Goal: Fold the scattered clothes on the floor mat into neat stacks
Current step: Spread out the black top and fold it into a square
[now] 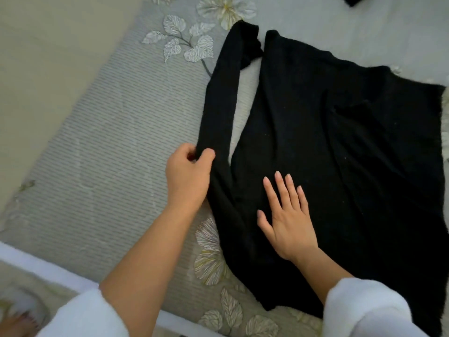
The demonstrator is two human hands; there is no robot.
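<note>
We have the black garment [340, 142] spread on the floor mat [109, 142], its body lying mostly flat and its long sleeve [223, 93] stretched out beside it toward the far end of the mat. Our left hand [188, 176] pinches the sleeve near its lower part, thumb and fingers curled round the cloth. Our right hand [289, 222] lies flat on the body of the garment, fingers [279, 188] straight and slightly spread, pressing it down.

The likely next move is to carry the sleeve across the body, and that is where we see the trouble. The grip sits low on a long sleeve, so the far end, already bunched near the cuff, may trail, twist or land in a lump instead of lying straight. If the flat hand lets up too soon, the pull could drag the whole body sideways and wrinkle it. The right edge of the garment looks uneven, so a fold made now may come out crooked. A dark cloth [352, 0] waits at the far edge.
</note>
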